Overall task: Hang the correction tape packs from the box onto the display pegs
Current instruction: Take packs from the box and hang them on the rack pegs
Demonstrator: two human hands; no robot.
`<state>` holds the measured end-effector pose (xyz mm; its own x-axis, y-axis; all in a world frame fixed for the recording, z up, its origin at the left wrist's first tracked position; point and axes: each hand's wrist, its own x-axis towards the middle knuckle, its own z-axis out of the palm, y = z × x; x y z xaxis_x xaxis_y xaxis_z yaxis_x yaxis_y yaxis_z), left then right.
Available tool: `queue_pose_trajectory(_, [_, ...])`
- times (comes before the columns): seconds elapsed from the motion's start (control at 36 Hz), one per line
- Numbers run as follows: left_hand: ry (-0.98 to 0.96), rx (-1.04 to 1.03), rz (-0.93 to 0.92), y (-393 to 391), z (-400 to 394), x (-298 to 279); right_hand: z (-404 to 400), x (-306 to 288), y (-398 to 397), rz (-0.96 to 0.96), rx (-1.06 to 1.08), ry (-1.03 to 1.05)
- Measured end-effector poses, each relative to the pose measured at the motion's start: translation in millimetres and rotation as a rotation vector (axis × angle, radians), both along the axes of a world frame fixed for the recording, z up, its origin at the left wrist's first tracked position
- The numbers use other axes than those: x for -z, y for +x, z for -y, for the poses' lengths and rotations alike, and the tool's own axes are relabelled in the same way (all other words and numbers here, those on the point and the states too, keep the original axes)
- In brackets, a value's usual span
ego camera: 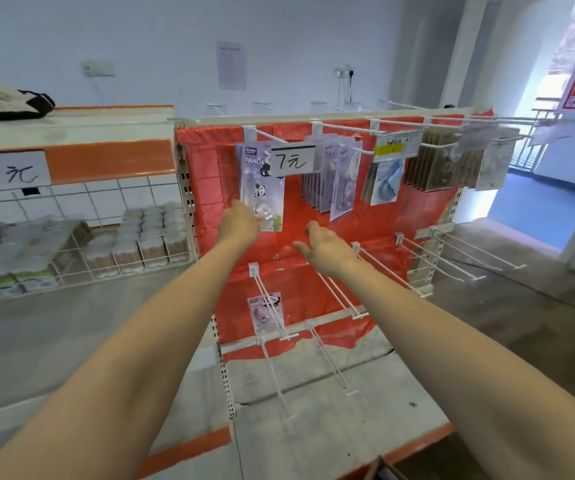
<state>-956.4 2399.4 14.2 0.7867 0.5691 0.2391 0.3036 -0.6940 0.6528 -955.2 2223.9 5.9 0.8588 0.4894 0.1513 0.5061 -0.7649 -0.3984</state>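
**One panda pack going on, most pegs still bare**

Your left hand (239,221) pinches the lower edge of a panda correction tape pack (260,183), which hangs at the top-left peg (262,133) beside the 7元 price card (293,162). Your right hand (326,249) hovers loosely spread, holding nothing. A second panda pack (268,313) already sits on a lower peg. Several middle and lower pegs (379,265) are unfilled, so I judge the job early (the box is barely visible at the bottom edge).
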Motion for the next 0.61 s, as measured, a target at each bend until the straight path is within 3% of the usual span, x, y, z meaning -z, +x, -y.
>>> queue_pose_trajectory(0.22, [0.012,-0.051,-0.018,24.9,-8.6,2.4,18.0,16.6,18.7,-0.076,0.054,-0.011])
queue_pose_trajectory(0.33, [0.063,-0.044,-0.16,17.8,6.9,22.2,33.9,28.9,20.5,-0.056,0.059,-0.07])
queue_pose_trajectory(0.61, [0.289,0.298,-0.398,-11.8,95.9,94.9,110.0,84.3,-2.7,-0.182,0.093,-0.183])
